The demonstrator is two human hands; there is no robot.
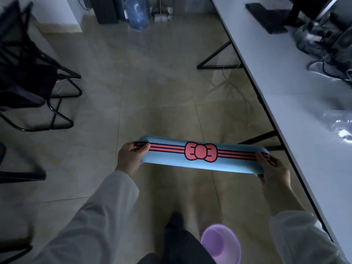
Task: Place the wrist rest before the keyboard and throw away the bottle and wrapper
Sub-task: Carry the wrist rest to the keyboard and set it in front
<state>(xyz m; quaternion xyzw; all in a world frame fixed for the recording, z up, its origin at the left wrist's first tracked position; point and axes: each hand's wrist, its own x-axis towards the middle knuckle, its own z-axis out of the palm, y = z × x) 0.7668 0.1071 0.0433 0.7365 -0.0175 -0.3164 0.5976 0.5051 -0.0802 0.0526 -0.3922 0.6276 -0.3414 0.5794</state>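
Note:
A long blue wrist rest (pixel 202 162) with red stripes and a red bow hangs over the tiled floor, held level in front of me. My left hand (pixel 131 157) grips its left end and my right hand (pixel 272 168) grips its right end. A crumpled clear plastic wrapper (pixel 341 126) lies on the white desk (pixel 282 88) at the right. No keyboard or bottle can be made out in this dim view.
The desk runs along the right side, with a black monitor stand (pixel 266 16) and tangled cables (pixel 322 39) at its far end. A purple bin (pixel 221 244) stands on the floor near my legs. Black chairs (pixel 34 82) stand left. A large water jug (pixel 137 14) sits far back.

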